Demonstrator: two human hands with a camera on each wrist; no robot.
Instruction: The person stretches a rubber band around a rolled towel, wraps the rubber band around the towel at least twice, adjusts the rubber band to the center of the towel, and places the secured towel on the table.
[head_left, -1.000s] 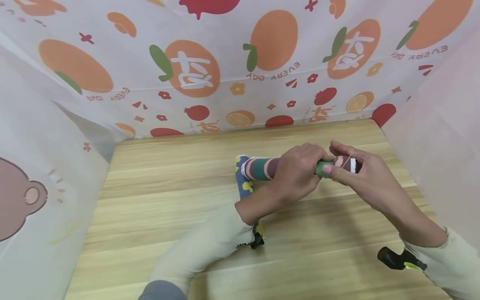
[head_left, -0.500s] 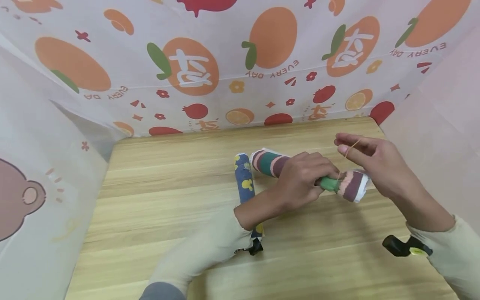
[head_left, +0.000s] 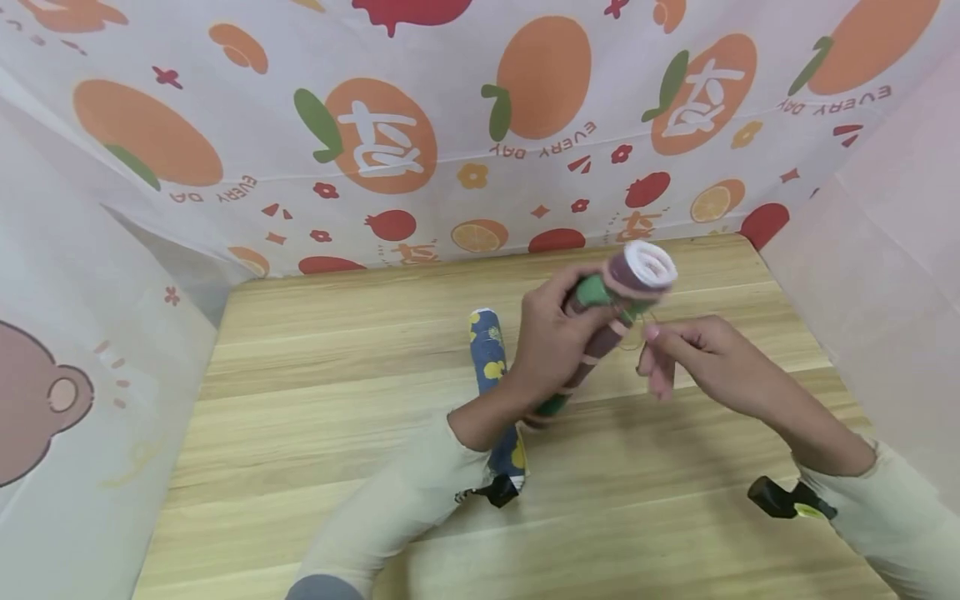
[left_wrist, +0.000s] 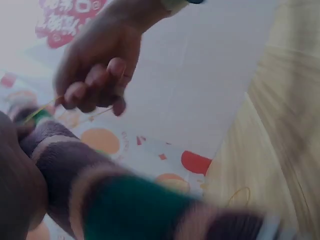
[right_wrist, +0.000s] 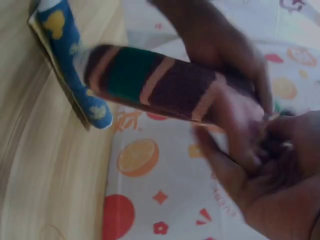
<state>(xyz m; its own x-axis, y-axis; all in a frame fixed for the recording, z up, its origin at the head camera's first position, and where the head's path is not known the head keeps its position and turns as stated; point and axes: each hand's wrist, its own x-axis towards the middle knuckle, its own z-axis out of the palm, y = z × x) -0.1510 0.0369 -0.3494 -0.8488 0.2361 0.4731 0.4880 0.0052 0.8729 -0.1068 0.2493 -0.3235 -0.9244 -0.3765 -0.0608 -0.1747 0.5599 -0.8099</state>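
Observation:
My left hand (head_left: 551, 337) grips a striped cloth roll (head_left: 606, 340), banded in purple, pink and green, and holds it tilted with its white spiral end up. Part of the roll is hidden behind the fingers. My right hand (head_left: 708, 358) is just right of the roll's upper end, pinching a thin yellowish rubber band (left_wrist: 45, 108) between thumb and fingers. In the left wrist view, the band stretches from those fingertips to the roll near its green stripe. A blue roll with yellow figures (head_left: 491, 362) lies on the table, partly behind the left wrist.
Beneath the hands is a wooden table (head_left: 337, 375). One thin loop, like another rubber band (left_wrist: 241, 196), lies on it in the left wrist view. A fruit-print curtain (head_left: 450, 125) hangs along the back edge, with pale sheets at both sides.
The striped roll has swung from nearly flat to tilted, its right end now raised. The right hand drew away with the band, then came down and left beside the roll.

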